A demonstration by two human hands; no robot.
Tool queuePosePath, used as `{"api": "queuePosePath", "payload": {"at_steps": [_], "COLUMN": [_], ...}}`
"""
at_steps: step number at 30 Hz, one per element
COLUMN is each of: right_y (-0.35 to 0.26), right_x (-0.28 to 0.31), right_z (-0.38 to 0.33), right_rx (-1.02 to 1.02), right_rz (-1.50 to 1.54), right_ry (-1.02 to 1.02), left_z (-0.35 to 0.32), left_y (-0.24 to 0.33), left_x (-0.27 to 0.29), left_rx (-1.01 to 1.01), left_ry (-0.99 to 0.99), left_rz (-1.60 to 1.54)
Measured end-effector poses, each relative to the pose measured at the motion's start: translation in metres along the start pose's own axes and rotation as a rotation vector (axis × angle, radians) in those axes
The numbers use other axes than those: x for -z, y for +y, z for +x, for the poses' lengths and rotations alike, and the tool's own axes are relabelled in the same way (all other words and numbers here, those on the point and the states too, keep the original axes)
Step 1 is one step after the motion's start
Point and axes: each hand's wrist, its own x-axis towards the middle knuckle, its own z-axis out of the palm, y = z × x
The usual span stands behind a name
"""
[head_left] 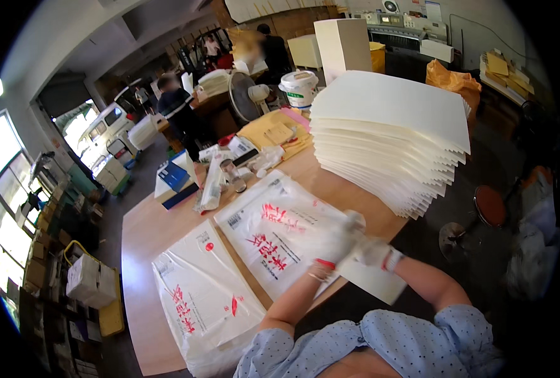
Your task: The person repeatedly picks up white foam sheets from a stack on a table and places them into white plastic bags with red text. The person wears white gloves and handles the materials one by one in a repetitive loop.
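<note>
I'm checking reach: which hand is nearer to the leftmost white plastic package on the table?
The left hand. It is to the package's right, by the neighbouring package's right side; the right hand is farther right.

The left hand [340, 239] and right hand [374, 253] wear white gloves [330, 251] with red at the wrists. They are close together and blurry, so their grip is hard to see. The left arm [292, 303] slants up and right, the right arm [426, 281] up and left. Both are bare below pale blue, dotted cloth sleeves [462, 331].
</note>
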Motion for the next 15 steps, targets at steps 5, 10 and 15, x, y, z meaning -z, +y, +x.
{"api": "queuePosePath", "payload": {"at_steps": [5,10,15], "right_y": [-0.044,0.052,0.114], "right_x": [0.032,-0.049,-0.053], "right_z": [0.056,0.127,0.15], "right_rx": [-0.336,-0.335,-0.438], "right_rz": [0.102,-0.142,-0.018], "right_ry": [-0.074,0.15,-0.019], "left_z": [-0.04,-0.115,-0.169], "left_y": [-0.009,-0.059,-0.162], "left_x": [0.036,-0.026,0.002], "left_rx": [0.357,-0.109,0.488], "left_ry": [-0.07,0.034,0.368], "left_rz": [-0.201,0.199,0.553]}}
